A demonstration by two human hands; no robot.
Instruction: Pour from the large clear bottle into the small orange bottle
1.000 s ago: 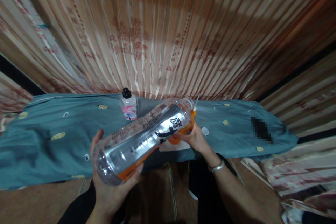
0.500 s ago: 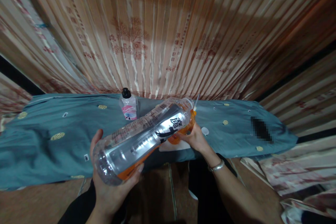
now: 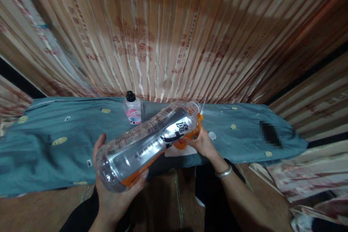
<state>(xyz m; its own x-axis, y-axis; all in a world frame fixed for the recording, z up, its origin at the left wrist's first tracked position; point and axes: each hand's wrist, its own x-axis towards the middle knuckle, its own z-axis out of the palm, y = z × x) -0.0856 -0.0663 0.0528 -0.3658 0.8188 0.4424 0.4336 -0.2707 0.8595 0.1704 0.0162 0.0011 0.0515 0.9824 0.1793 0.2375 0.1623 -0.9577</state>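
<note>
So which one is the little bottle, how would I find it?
Look at the blue-green cloth spread below the striped curtain. At its far edge, just left of the middle, stands the little bottle. It stands upright on its own, with a black cap and a pink label, unlike the big clear bottle held tilted in both hands.

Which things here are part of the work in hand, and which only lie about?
In use:
- large clear plastic bottle with orange drink, tilted
- left hand, under its base
- right hand, at its neck

Lying about:
- small clear bottle with black cap and pink label
- teal patterned cloth
- small white disc
</note>
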